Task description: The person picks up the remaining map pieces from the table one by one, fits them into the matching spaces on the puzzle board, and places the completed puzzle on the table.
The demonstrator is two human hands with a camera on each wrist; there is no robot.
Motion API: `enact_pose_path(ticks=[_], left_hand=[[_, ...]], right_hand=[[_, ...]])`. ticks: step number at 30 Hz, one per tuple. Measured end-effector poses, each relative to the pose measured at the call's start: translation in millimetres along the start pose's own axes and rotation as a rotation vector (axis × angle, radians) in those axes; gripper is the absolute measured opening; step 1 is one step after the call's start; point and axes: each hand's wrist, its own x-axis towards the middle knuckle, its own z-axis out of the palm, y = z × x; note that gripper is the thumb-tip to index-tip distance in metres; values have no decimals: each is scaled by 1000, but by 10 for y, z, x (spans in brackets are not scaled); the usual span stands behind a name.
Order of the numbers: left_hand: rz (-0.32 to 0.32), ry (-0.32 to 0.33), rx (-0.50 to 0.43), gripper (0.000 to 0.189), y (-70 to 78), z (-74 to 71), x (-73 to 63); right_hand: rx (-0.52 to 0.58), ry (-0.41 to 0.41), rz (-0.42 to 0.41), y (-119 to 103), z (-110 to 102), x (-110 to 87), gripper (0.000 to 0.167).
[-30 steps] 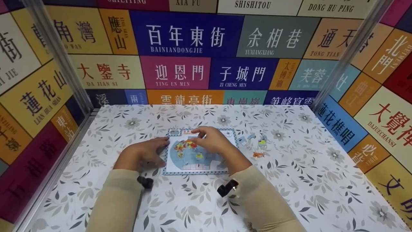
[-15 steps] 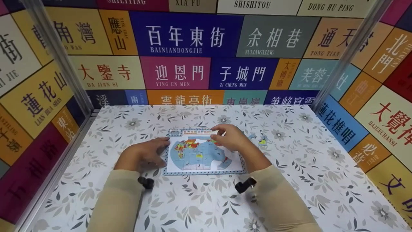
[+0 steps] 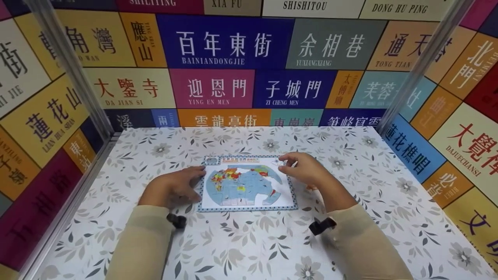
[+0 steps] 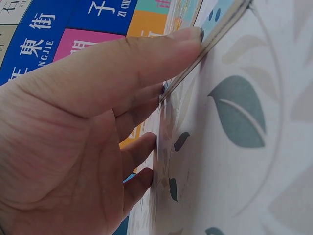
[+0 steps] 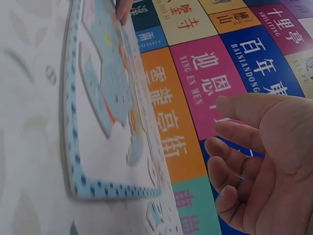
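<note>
On the table (image 3: 249,241), the map puzzle (image 3: 233,186) lies flat with gaps, so the left hand (image 3: 175,184), fingers spread at its edge, should steady it while the loose, empty right hand (image 3: 309,171) should pinch one spare piece (image 5: 155,214) gently.

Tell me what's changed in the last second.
The right hand has moved rightward from above the middle of the map to its upper right corner and looks empty; I can't tell whether it let anything go. In the head view it hides most loose pieces. The map hasn't moved, nor has the left hand at its left edge.
</note>
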Motion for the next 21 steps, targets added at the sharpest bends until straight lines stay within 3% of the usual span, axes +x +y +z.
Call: enact_pose_path(ticks=[6,13,21], left_hand=[[5,-3,24,110,-2,-15,19],[2,11,22,109,-15,0,34],[-29,9,-42,109,-20,8,29]], right_hand=[[20,-30,59,214,-128,-109,51],[-47,18,-32,489,-282,-228,51],[-50,4,-14,689,-419,-318,50]])
